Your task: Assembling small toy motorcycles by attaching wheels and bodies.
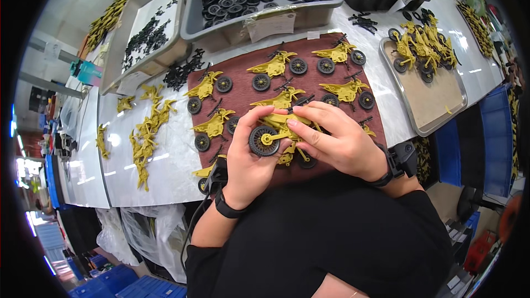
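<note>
Between my two hands is a yellow toy motorcycle (280, 123), held over the dark red cloth (237, 58). My left hand (248, 146) grips it around its spoked black wheel (258, 144), the thumb beneath and the fingers along the top. My right hand (345, 140) is closed on the other end, fingertips pressing the yellow body near a small black part at the top. The fingers hide much of the toy. Around my hands, several similar motorcycles lie in rows, such as one yellow motorcycle (273, 66) with black wheels and a black bar.
Behind the cloth stands a grey bin (221, 36) of black wheels, with a black bin (381, 1) of thin parts to its right. A pale tray (160, 58) holds small black pieces. Yellow bodies (146, 127) lie at left; a metal tray (433, 102) carries motorcycles at right.
</note>
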`<move>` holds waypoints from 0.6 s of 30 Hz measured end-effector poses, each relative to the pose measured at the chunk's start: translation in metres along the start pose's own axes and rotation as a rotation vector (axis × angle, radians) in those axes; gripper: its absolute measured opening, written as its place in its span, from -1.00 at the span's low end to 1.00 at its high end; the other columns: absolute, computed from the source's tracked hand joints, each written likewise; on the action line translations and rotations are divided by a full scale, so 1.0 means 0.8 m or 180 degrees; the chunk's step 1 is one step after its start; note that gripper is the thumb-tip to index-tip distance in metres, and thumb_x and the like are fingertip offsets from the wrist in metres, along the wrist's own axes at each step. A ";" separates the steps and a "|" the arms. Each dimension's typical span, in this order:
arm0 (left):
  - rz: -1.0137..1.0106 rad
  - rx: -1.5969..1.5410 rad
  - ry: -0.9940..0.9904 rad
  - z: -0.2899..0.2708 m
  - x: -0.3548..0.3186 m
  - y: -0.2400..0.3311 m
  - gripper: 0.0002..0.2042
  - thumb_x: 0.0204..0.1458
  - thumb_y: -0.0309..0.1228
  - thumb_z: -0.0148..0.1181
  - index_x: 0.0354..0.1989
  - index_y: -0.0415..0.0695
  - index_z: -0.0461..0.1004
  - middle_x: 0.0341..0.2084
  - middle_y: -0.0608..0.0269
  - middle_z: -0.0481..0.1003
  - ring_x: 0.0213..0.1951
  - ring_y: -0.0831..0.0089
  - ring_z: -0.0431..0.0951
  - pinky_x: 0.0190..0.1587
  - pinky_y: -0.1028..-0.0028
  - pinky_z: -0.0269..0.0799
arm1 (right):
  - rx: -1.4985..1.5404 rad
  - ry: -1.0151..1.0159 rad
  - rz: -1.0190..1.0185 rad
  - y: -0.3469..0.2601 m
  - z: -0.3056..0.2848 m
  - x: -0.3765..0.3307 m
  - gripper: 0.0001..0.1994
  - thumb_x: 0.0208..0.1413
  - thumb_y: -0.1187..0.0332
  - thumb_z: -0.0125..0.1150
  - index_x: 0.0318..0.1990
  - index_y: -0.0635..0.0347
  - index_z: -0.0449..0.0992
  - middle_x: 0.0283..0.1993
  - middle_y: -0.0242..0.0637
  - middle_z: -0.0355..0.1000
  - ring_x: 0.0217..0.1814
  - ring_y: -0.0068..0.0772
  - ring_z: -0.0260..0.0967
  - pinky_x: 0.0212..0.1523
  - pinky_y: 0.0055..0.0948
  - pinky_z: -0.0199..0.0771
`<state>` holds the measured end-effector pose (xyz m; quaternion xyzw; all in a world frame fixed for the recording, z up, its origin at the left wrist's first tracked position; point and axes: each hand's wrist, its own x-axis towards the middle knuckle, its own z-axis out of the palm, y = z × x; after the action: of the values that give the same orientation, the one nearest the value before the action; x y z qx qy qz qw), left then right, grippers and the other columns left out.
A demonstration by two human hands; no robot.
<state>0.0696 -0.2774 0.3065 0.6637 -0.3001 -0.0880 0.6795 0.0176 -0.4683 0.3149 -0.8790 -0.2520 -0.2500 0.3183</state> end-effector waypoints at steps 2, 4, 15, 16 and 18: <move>-0.0028 0.0097 0.0092 -0.009 -0.008 0.001 -0.48 -0.02 -0.63 0.27 0.13 -0.23 0.22 -0.02 0.10 0.43 0.00 0.42 0.45 0.05 0.47 0.38 | 0.0116 0.0004 0.0002 -0.004 0.002 0.008 -0.57 -0.09 0.44 0.36 0.02 0.24 0.50 0.03 -0.09 0.39 0.03 -0.01 0.38 0.04 -0.15 0.42; 0.0008 0.0328 0.0238 -0.022 -0.008 0.003 -0.52 -0.03 -0.60 0.29 0.07 -0.22 0.24 -0.04 0.11 0.43 -0.03 0.43 0.46 0.04 0.47 0.37 | -0.0185 -0.0107 -0.0017 -0.006 -0.005 0.023 -0.56 -0.09 0.36 0.36 0.00 0.25 0.48 -0.04 -0.16 0.39 0.00 -0.12 0.37 -0.13 -0.27 0.41; -0.0669 0.0138 0.2523 -0.242 -0.126 -0.040 -0.71 0.15 -0.64 0.04 0.03 -0.26 0.21 -0.06 0.04 0.36 -0.02 0.32 0.42 0.13 0.33 0.37 | 0.6421 0.1020 -0.1672 -0.106 -0.034 0.079 -0.72 0.20 0.31 0.07 -0.53 0.23 0.37 -0.52 -0.26 0.27 -0.55 -0.28 0.23 -0.27 0.02 0.41; -0.0757 0.0165 0.2645 -0.257 -0.142 -0.055 -0.71 0.15 -0.64 0.04 0.03 -0.26 0.21 -0.06 0.04 0.36 -0.02 0.32 0.43 0.13 0.34 0.37 | 0.6430 0.1005 -0.1730 -0.105 -0.026 0.077 -0.73 0.20 0.32 0.07 -0.53 0.23 0.37 -0.52 -0.26 0.27 -0.55 -0.28 0.23 -0.27 0.02 0.41; -0.0796 0.0426 0.2712 -0.215 -0.118 -0.036 -0.71 0.15 -0.64 0.04 0.03 -0.24 0.21 -0.04 0.05 0.33 -0.02 0.34 0.42 0.13 0.36 0.38 | 0.6226 0.0986 -0.1668 -0.123 -0.018 0.082 -0.73 0.20 0.32 0.07 -0.53 0.23 0.37 -0.53 -0.26 0.27 -0.55 -0.28 0.23 -0.27 0.02 0.41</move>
<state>0.0917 -0.0857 0.2618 0.7143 0.0840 0.1313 0.6822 0.0033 -0.3933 0.4068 -0.1098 -0.4859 -0.1075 0.8604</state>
